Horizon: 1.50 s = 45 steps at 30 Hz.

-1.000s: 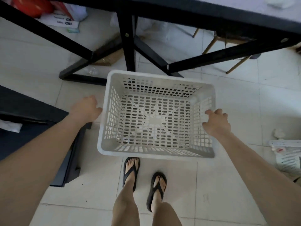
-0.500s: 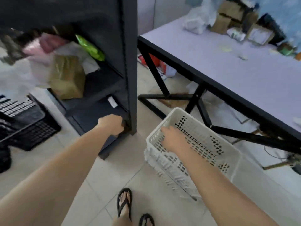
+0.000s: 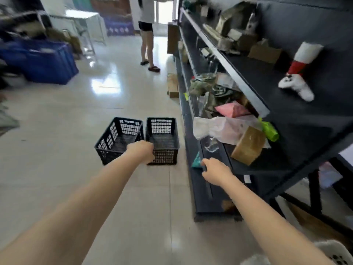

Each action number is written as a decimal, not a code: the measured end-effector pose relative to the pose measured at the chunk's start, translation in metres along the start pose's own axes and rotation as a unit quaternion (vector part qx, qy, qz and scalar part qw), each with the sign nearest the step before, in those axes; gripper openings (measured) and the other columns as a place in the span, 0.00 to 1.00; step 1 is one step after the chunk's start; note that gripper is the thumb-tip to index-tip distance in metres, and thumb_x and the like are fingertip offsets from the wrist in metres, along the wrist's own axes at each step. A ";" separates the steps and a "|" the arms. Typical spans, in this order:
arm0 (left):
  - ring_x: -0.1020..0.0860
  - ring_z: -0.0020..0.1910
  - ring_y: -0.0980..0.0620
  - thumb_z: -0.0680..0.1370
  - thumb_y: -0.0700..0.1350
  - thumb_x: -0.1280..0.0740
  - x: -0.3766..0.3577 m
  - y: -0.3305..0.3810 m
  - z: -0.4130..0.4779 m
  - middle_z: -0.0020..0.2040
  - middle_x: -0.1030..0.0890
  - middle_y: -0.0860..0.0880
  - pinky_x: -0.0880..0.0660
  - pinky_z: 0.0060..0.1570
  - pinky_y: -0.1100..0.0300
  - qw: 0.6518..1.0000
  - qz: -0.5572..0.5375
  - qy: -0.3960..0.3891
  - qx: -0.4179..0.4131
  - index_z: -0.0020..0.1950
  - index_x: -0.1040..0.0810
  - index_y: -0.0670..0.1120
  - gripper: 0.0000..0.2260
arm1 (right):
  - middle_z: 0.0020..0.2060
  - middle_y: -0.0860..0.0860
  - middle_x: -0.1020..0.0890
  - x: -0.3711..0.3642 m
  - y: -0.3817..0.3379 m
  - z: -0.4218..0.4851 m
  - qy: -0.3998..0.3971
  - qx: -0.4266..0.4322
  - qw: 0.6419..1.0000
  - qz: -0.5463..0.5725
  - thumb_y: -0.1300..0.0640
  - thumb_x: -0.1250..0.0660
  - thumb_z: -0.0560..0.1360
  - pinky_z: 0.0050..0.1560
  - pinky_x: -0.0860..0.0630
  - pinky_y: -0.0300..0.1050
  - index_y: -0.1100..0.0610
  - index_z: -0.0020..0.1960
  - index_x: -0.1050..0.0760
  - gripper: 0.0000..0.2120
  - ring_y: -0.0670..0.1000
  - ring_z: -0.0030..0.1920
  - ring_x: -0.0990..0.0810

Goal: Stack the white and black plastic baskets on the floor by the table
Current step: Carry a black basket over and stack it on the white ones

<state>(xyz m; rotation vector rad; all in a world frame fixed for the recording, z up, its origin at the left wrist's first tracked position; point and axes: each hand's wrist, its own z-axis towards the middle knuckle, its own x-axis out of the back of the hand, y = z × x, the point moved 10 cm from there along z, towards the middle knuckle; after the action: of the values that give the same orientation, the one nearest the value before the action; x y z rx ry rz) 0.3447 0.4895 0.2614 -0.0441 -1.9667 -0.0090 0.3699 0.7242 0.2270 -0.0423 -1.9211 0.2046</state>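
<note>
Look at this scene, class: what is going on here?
On the tiled floor, a left black slotted plastic basket and a right black slotted plastic basket sit side by side, unstacked. The person's left hand stretches toward them; the right hand is by the dark shelf rack's low edge. A white perforated plastic basket shows bottom right.

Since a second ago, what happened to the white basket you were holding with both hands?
Both hands let go of it: the white basket now sits at the view's lower right edge. The view swung left to two black baskets on the floor. The left hand reaches to them; the right hand hangs by the shelf. Both arms stay stretched forward.
</note>
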 end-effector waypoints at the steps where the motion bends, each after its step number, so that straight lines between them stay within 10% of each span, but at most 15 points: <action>1: 0.22 0.57 0.41 0.78 0.48 0.40 0.002 -0.032 0.005 0.59 0.22 0.43 0.25 0.54 0.47 1.000 -0.005 0.004 0.008 0.60 0.25 0.45 0.14 | 0.59 0.53 0.27 0.003 -0.029 0.017 0.000 0.008 1.000 0.000 0.56 0.40 0.77 0.55 0.25 0.52 0.52 0.65 0.30 0.17 0.58 0.60 0.25; 16: 0.22 0.58 0.41 0.76 0.49 0.40 0.024 -0.389 0.144 0.58 0.20 0.44 0.23 0.56 0.49 0.997 -0.052 -0.002 0.064 0.59 0.24 0.47 0.14 | 0.59 0.52 0.24 -0.021 -0.373 0.262 -0.055 0.077 0.995 -0.024 0.54 0.39 0.76 0.53 0.26 0.50 0.52 0.61 0.28 0.14 0.56 0.58 0.24; 29: 0.26 0.63 0.42 0.78 0.49 0.38 0.056 -0.581 0.313 0.65 0.25 0.44 0.27 0.61 0.49 0.995 -0.075 -0.053 0.043 0.64 0.27 0.47 0.15 | 0.63 0.53 0.24 -0.018 -0.519 0.466 -0.137 0.035 0.986 0.091 0.53 0.37 0.77 0.60 0.24 0.50 0.54 0.64 0.27 0.16 0.54 0.61 0.25; 45: 0.26 0.61 0.42 0.78 0.45 0.37 0.097 -0.690 0.569 0.63 0.25 0.42 0.28 0.61 0.50 0.965 -0.010 -0.132 -0.226 0.64 0.28 0.43 0.15 | 0.58 0.55 0.20 -0.035 -0.585 0.595 -0.077 -0.269 0.934 0.221 0.53 0.34 0.73 0.59 0.26 0.48 0.53 0.55 0.22 0.12 0.57 0.59 0.23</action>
<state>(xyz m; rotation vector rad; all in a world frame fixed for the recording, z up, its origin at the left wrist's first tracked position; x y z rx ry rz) -0.2416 -0.1824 0.1415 -0.3378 -2.1934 -0.4883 -0.1322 0.0715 0.0889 -0.8522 -2.0507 -0.0283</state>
